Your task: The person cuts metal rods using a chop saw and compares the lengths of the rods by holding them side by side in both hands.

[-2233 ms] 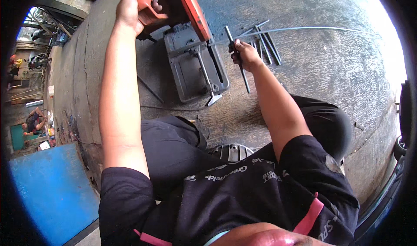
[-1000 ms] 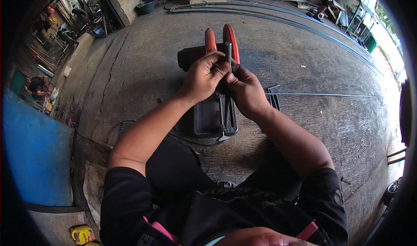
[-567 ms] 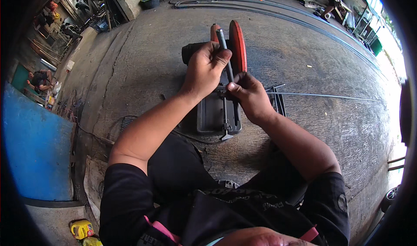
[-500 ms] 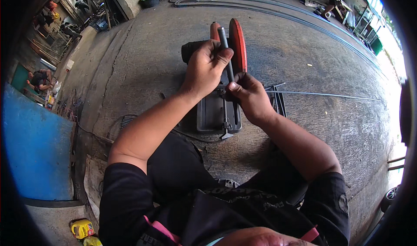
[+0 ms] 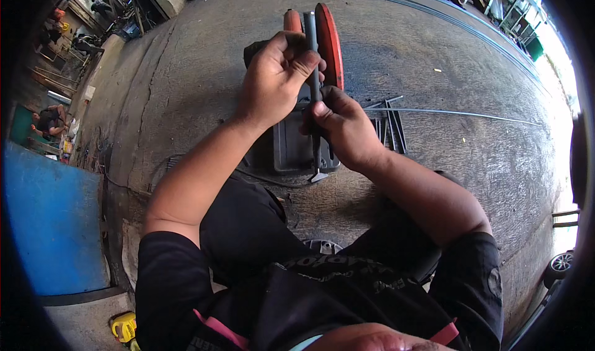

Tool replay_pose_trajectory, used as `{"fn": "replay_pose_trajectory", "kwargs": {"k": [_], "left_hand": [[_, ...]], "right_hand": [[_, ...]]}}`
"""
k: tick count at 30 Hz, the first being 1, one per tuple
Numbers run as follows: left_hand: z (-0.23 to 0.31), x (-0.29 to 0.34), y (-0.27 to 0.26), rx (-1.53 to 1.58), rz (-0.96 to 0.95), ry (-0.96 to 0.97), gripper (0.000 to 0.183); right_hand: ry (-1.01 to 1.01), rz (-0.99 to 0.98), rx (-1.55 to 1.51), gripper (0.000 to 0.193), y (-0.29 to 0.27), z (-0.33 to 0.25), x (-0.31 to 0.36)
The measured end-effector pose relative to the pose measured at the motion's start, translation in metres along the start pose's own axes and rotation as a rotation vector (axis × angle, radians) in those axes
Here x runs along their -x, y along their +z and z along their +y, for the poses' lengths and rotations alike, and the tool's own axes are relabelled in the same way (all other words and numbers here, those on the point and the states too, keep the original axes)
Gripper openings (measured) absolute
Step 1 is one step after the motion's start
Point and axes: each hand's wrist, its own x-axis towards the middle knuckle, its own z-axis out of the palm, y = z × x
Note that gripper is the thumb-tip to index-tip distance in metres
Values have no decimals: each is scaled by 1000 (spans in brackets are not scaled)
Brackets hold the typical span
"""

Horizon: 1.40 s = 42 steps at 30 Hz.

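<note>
A grey round metal rod (image 5: pixel 311 30) stands nearly upright in front of me, held in both hands. My left hand (image 5: pixel 276 78) is closed around its middle, thumb along the near side. Lower down, my right hand (image 5: pixel 347 128) pinches the rod between thumb and fingers; its bottom end is hidden there. Just beyond my hands stands a cut-off saw with a red blade guard (image 5: pixel 333 47) and a dark base (image 5: pixel 288 149) on the floor. The saw's clamp handle (image 5: pixel 319 177) points toward me. My hands cover much of the saw.
A long thin bar (image 5: pixel 458 112) stretches right from the saw, beside a small dark metal frame (image 5: pixel 395 125). Long bent bars (image 5: pixel 396 1) lie across the far floor. A blue panel (image 5: pixel 56 221) and yellow container (image 5: pixel 124 327) are at left. Another person (image 5: pixel 51 122) sits far left.
The view has shifted slightly, so the saw and hands appear higher and further left. The rod now stands more upright, still in both hands.
</note>
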Motion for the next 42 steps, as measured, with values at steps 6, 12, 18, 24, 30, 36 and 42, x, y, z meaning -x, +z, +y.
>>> {"fn": "replay_pose_trajectory", "kwargs": {"k": [6,12,18,24,30,36,42], "left_hand": [[-2,0,-1,-133,-2,74,20],[0,2,3,-152,28,102,20],[3,2,6,-106,-17,95,23],[8,6,2,-134,-38,-1,22],[10,6,2,-196,-18,70,17],[6,4,0,-263,42,105,19],[6,4,4,-241,61,119,20]], "right_hand": [[7,-75,74,22,-6,6,-3],[-9,-49,8,23,-2,6,-3],[-4,-65,-65,25,-8,12,-5],[4,-85,-183,26,-4,8,-3],[12,-80,-109,26,-8,12,-6],[-59,-55,21,21,-4,7,-4],[-4,-105,24,17,-9,8,-4]]}}
